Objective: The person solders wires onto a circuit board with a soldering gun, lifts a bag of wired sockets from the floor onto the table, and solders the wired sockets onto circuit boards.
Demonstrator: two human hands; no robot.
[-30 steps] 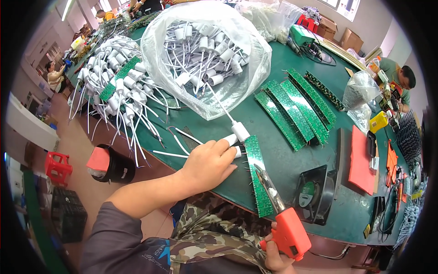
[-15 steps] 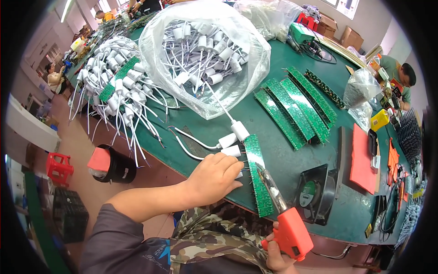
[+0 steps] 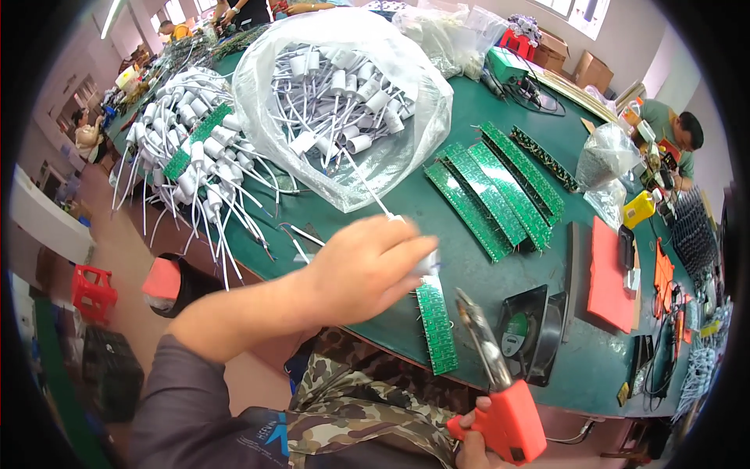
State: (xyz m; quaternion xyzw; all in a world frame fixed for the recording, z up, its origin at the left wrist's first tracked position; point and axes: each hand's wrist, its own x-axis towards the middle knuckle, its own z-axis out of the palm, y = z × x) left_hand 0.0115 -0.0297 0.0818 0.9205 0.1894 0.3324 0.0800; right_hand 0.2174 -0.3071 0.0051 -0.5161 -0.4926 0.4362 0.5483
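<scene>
Since the earlier frame, your left hand [image 3: 371,262] has shifted to the far side and the red soldering gun [image 3: 501,418] has backed rightward off the green circuit strip [image 3: 436,332]. Blur hides whether your left fingers clamp the white cap [image 3: 427,263] at the strip's far end; a tug could loosen it. Your right hand [image 3: 474,442] grips the gun; its tip, if hot, could burn you by drifting left.
</scene>
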